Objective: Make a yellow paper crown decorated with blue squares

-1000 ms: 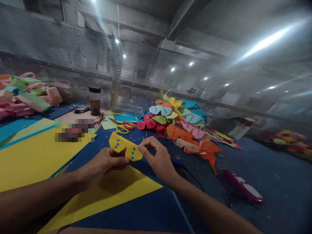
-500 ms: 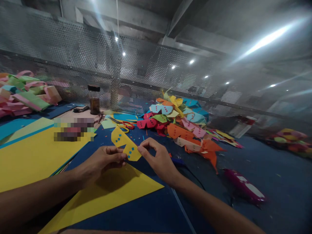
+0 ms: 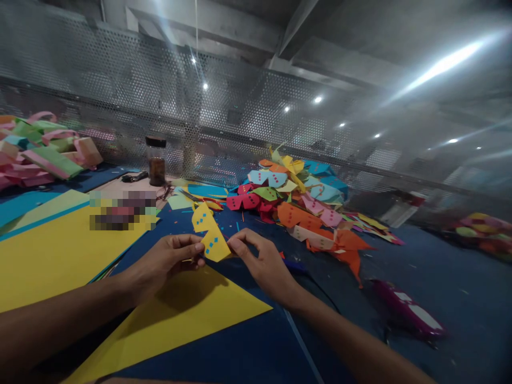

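Between my two hands is a yellow paper cutout [image 3: 216, 245] shaped like butterfly wings, with small blue squares stuck on both lobes. My left hand [image 3: 172, 261] pinches its lower left edge between thumb and fingers. At the right edge, the thumb and forefinger of my right hand [image 3: 260, 261] close on the paper. Below them lies a large yellow paper sheet [image 3: 180, 325], with the shadow of my left hand on it. Scissors [image 3: 204, 200] with red and yellow on them lie just behind the cutout, partly hidden by it.
Colourful paper butterflies [image 3: 304, 186] are heaped behind my right hand. A purple device [image 3: 406, 309] lies at the right, and a blue tool [image 3: 295, 265] with a cord sits nearer. Left are stacked paper sheets [image 3: 48, 245], a dark-lidded jar [image 3: 156, 162] and folded paper pieces [image 3: 44, 149].
The yellow cutout has turned a little between my fingers, its upper lobe now more upright. Both hands keep hold of it, and the whole view has shifted slightly.
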`<state>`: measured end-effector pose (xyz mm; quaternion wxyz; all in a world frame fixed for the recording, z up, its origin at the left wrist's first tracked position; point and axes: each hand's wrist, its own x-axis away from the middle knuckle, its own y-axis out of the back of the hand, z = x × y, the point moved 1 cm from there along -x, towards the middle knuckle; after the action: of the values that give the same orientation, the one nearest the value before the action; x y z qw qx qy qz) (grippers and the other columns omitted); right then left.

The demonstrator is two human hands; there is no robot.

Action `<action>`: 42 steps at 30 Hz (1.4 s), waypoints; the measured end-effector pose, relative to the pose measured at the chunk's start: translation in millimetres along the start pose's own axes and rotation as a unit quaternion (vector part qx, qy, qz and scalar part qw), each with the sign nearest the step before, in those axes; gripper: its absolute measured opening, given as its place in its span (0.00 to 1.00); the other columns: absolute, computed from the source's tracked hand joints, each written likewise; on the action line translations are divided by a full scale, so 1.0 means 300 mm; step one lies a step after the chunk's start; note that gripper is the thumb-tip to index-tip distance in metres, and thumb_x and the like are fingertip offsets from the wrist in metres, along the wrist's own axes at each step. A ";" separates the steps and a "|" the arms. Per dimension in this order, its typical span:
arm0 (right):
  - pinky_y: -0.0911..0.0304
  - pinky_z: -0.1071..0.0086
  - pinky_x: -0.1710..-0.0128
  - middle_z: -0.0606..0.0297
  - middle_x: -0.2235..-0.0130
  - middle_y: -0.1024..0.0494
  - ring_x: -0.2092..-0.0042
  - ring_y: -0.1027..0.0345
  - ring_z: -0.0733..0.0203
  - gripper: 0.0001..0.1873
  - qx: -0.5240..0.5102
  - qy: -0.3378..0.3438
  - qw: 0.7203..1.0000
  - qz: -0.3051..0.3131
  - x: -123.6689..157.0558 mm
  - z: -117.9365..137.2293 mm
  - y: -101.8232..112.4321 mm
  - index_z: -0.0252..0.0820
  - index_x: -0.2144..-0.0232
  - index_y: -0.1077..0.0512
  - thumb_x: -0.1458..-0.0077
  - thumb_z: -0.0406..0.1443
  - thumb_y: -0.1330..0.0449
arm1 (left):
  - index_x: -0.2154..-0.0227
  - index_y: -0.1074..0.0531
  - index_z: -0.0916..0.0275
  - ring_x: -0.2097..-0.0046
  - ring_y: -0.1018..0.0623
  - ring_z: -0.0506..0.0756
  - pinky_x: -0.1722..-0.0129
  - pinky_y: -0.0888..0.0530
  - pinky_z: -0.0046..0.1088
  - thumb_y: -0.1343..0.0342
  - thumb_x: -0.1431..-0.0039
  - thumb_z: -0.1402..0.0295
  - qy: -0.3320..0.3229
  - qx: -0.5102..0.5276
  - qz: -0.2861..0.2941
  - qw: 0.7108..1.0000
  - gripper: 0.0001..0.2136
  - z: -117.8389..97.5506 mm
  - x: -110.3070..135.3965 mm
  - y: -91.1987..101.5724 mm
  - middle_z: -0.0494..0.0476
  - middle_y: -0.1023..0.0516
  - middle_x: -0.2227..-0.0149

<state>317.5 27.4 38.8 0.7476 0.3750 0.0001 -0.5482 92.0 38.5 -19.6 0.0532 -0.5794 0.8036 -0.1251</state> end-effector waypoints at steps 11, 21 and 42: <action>0.31 0.60 0.47 0.57 0.51 0.22 0.49 0.26 0.54 0.08 0.115 0.110 0.977 -0.142 -0.016 -0.037 0.042 0.44 0.52 0.26 0.32 0.34 0.41 | 0.73 0.18 0.64 0.72 0.24 0.48 0.69 0.27 0.21 0.20 0.58 0.52 0.055 0.028 0.033 0.998 0.21 -0.020 0.019 -0.029 0.53 0.19 0.74; 0.34 0.58 0.45 0.58 0.50 0.17 0.47 0.24 0.51 0.09 0.165 0.074 0.979 -0.097 -0.033 -0.080 0.054 0.43 0.51 0.22 0.31 0.34 0.40 | 0.70 0.17 0.63 0.69 0.21 0.51 0.65 0.25 0.25 0.24 0.51 0.60 0.095 0.045 0.105 0.989 0.13 -0.027 0.029 -0.019 0.55 0.16 0.69; 0.37 0.69 0.63 0.67 0.68 0.18 0.66 0.26 0.61 0.06 0.130 0.005 0.990 -0.049 -0.015 -0.020 0.023 0.41 0.67 0.22 0.37 0.33 0.37 | 0.60 0.18 0.57 0.57 0.23 0.60 0.57 0.28 0.35 0.33 0.46 0.44 -0.050 -0.166 -0.054 0.983 0.22 -0.118 0.032 -0.010 0.57 0.19 0.59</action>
<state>323.6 35.3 40.3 0.6648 0.4710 -0.0488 -0.5778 83.5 33.6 15.9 -0.0104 -0.6282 0.7771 0.0360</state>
